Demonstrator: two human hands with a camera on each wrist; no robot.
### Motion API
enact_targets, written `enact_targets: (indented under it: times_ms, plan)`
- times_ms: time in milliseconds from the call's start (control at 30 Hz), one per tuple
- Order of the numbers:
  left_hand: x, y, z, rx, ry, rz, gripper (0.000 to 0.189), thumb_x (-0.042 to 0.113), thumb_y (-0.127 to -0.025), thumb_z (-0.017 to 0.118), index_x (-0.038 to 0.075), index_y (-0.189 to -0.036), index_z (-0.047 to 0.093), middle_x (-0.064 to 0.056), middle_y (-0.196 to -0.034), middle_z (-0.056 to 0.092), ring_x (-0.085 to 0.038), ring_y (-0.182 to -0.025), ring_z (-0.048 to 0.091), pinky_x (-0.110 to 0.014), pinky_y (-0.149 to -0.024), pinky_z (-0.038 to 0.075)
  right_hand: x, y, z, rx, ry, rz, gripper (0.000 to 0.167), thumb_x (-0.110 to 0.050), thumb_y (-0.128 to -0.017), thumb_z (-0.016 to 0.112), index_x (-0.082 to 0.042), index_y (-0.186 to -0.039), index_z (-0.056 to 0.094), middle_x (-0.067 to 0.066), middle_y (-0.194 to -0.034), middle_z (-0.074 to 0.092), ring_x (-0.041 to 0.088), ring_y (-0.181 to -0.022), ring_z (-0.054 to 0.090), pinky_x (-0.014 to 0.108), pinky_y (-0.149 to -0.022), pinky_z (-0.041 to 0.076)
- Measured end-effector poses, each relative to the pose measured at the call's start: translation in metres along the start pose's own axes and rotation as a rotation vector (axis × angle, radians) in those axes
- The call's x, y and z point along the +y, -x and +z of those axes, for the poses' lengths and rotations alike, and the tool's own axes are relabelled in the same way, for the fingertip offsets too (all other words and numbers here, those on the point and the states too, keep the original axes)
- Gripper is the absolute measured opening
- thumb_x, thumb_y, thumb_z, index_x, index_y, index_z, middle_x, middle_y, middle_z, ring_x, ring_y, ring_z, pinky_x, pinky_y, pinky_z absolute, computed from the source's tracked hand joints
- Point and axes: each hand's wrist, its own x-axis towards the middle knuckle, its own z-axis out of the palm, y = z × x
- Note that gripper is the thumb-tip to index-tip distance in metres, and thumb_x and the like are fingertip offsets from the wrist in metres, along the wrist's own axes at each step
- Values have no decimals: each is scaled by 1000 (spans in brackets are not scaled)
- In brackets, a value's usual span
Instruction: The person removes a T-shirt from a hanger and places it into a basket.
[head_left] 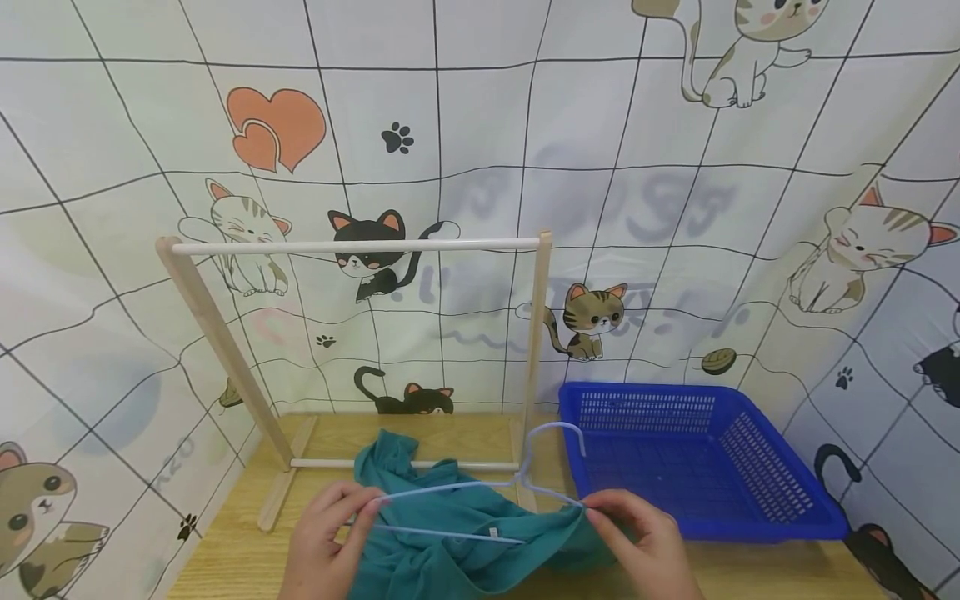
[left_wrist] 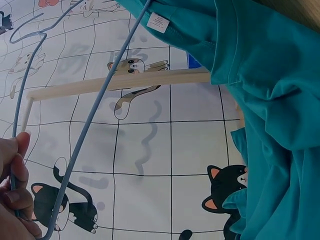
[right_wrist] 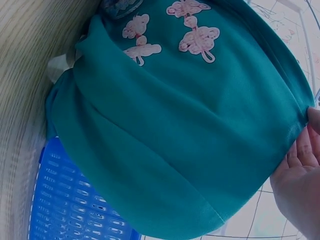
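Note:
A pale blue clothes hanger (head_left: 450, 487) is held up in front of the rack, its hook pointing up. My left hand (head_left: 330, 533) grips its left end, fingers curled round the bar in the left wrist view. At the other end, my right hand (head_left: 641, 533) pinches the edge of a teal garment (head_left: 450, 571) against the hanger's right arm. The garment drapes from there and bunches up on the table below the left part of the hanger. A white label (left_wrist: 158, 22) shows inside it, and pink patterned appliqués (right_wrist: 200, 42) decorate its front in the right wrist view.
Behind the garment stands a wooden rack with a white top rail (head_left: 442, 246). A blue plastic basket (head_left: 690, 525) sits on the wooden table (head_left: 217, 542) to the right. The cat-print backdrop (head_left: 480, 133) surrounds the table at the back and sides.

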Motion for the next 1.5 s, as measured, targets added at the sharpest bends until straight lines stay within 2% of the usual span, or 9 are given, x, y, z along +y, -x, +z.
enact_targets:
  times_ms: [100,233,333,467,800,933,1167,1333,1500]
  plan:
    - [-1,0,-2,16,-7,-15,31,-16,-68,73,10,-86,73,5,-80,58,-3,-73,50,-11,-62,41,0,0,0,4,2,-9,24,9,-79,68,-10,-92,69,-3,-86,70,0,-82,65,12,-72,51]
    - [-2,-1,-8,11,-12,-36,27,-13,-73,71,10,-87,73,5,-82,59,-2,-76,51,-10,-66,42,2,-1,0,9,12,-8,24,9,-78,69,-11,-92,69,-4,-86,70,0,-82,64,12,-73,51]
    - [-1,-4,-13,4,14,-32,18,-6,-81,68,10,-89,72,1,-83,60,-1,-77,52,-10,-69,43,3,-1,-2,10,17,3,24,9,-78,69,-11,-92,69,-4,-87,70,0,-83,64,12,-73,51]
    - [-1,-6,-16,23,33,-23,12,-2,-84,67,8,-90,72,-2,-83,60,-1,-78,52,-10,-70,43,4,-2,-3,8,10,14,23,9,-79,68,-9,-92,69,-4,-87,70,-1,-84,64,11,-73,51]
    - [-2,-8,-25,59,-19,-63,28,-16,-75,67,7,-90,72,3,-88,60,0,-84,51,-9,-71,42,9,-1,-9,13,23,20,22,9,-80,68,-9,-94,69,-2,-87,70,0,-84,64,11,-75,50]
    - [-5,-10,-30,75,-44,-73,28,-16,-75,68,8,-89,73,7,-86,60,0,-84,49,-11,-70,41,11,-1,-13,13,25,67,20,6,-82,67,-9,-94,69,-3,-87,70,1,-84,64,12,-75,50]
    - [-10,-10,-33,130,-13,-77,22,-16,-76,66,2,-86,72,5,-83,59,1,-78,49,-8,-65,40,12,-1,-21,7,63,145,17,2,-84,67,-11,-95,68,-4,-88,70,2,-81,64,16,-70,53]
    - [-8,-11,-38,144,-42,-125,23,-16,-76,67,3,-86,72,8,-84,60,3,-80,49,-7,-67,39,12,-1,-24,35,85,212,13,-4,-86,67,-11,-97,68,-5,-88,69,4,-77,64,20,-65,53]
    - [-8,-12,-40,135,-88,-162,27,-17,-74,68,6,-87,73,9,-86,60,6,-85,52,-5,-71,40,13,-2,-27,32,107,326,12,-12,-86,69,-12,-98,69,-5,-89,69,4,-78,62,22,-64,52]
